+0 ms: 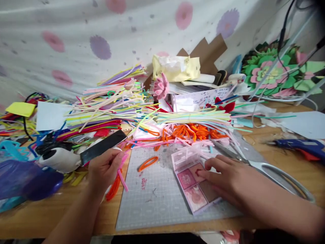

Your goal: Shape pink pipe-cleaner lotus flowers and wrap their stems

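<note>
My left hand (104, 169) is closed on a bent bundle of pink and orange pipe cleaners (117, 181) at the left edge of a grey cutting mat (157, 200). My right hand (228, 178) rests on an open pink makeup palette (193, 188) lying on the mat, a fingertip pressed into one of its pink pans. The palette's clear lid (185, 155) stands open behind it. A loose orange pipe-cleaner loop (148, 163) lies on the mat between my hands.
Heaps of coloured pipe cleaners (106, 105) and orange ones (193, 131) crowd the back of the wooden table. Large scissors (266, 169) lie right of the palette, a blue glue gun (302, 147) farther right. A dark phone (103, 146) and a white device (59, 159) sit at left.
</note>
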{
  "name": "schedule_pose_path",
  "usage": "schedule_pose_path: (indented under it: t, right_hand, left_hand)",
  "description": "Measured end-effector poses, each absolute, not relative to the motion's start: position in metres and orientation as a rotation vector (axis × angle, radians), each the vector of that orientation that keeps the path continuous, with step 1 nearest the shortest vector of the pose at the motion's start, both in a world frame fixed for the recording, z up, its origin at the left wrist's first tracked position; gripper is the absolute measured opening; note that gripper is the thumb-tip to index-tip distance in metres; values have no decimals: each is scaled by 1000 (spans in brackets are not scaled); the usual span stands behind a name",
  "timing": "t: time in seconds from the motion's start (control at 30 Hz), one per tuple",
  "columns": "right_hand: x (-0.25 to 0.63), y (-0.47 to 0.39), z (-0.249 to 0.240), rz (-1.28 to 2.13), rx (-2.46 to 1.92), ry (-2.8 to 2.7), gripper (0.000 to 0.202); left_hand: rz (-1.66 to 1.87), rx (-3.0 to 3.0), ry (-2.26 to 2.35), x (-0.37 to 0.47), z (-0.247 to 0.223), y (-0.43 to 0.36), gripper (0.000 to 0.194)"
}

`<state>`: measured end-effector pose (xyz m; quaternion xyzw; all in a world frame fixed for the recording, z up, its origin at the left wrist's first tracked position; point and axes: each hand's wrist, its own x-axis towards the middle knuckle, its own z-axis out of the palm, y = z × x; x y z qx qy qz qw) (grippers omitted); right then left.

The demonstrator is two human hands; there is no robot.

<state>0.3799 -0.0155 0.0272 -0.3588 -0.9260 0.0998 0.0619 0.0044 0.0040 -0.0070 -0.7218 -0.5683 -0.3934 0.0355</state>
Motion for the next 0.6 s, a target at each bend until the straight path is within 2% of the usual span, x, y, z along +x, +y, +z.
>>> schedule_pose_path:
  t: [0.13,0.23,0.3,0.47,0.6]
  right_hand:
    - [363,-25,33,419,-1078,-2796,18]
    - [360,-28,38,395,-1057,-2777,16]
    - [365,-28,39,283,-1059,-2724,19]
    - [386,-23,26,-139,-1000,-2622,33]
    - [389,-17,10,-291,-883,-2506,34]
  left_hand:
    - [-1151,-2264,-1666,13,-2,1,21]
    - [-1122,-2270,-1658,11,-3,4,14]
    - [-1116,-2314,-1713,8,-6,7,10]
    - [-915,-2473,-1752,9,-12,11,14]
    - [-860,-2411,-1741,12,8,18,21]
